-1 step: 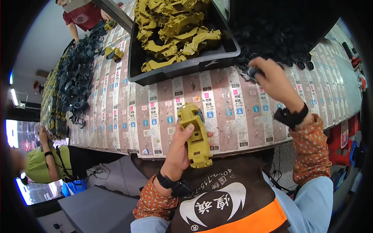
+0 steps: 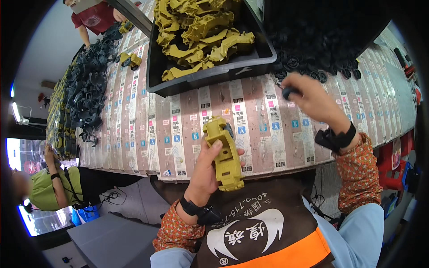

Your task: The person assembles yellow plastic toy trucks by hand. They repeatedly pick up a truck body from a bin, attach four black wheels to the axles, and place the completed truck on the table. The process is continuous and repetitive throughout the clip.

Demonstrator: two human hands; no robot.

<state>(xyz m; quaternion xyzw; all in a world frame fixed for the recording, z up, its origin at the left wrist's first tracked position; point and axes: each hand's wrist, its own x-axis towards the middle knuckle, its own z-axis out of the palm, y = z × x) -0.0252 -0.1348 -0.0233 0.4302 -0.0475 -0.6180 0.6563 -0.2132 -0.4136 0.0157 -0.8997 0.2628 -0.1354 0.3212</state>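
My left hand [image 2: 206,163] is closed round a long mustard-yellow plastic chassis [image 2: 228,167], held upright just above the table's near edge. The thumb lies across its face, and the fingertips show at its right side. A dark part [image 2: 229,129] peeks out behind its upper end. Out over the table to the right, my right hand [image 2: 308,96] is closed on a small black wheel [image 2: 289,92], partly covered by the fingers. Beyond that hand lies a heap of black wheels [image 2: 292,62].
A black bin [image 2: 214,76] of yellow chassis [image 2: 210,27] stands at the far middle. Dark plastic parts [image 2: 91,76] are heaped along the left, beside rows of yellow pieces [image 2: 58,102]. One person [image 2: 49,187] works at left, another [image 2: 96,20] at the far left. Patterned sheeting covers the table [image 2: 196,109].
My right hand has drawn slightly nearer and left, off the edge of the wheel heap, with the black wheel in it. My left hand and the chassis have barely shifted.
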